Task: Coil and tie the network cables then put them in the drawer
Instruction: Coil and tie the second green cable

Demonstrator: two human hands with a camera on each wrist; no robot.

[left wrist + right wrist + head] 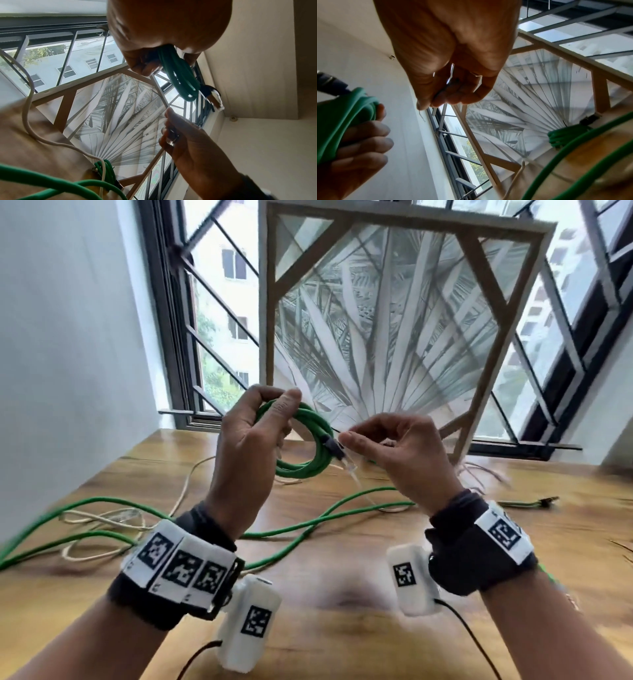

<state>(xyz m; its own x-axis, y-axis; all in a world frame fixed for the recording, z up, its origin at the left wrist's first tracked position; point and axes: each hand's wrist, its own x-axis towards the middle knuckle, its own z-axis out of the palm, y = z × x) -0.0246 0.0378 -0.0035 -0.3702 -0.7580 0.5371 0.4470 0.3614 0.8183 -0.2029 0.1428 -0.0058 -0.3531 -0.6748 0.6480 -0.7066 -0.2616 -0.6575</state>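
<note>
My left hand [274,402] holds a coil of green network cable [308,470] up above the wooden table [342,594], fingers curled round its top. The coil's black boot and clear plug [349,463] hang at its right side. My right hand [346,436] is just right of the coil, thumb and fingers pinching a thin tie [421,115] whose far end I cannot make out. The left wrist view shows the coil [183,81] sticking out of my fist, with the right hand [180,128] below it. The right wrist view shows the coil [351,115] in my left hand [364,142].
A loose green cable [308,525] and a cream cable [102,518] sprawl across the table. A small bundled green cable [527,503] lies at the right. A framed palm-leaf picture [394,320] leans against the barred window at the back; a white wall is on the left.
</note>
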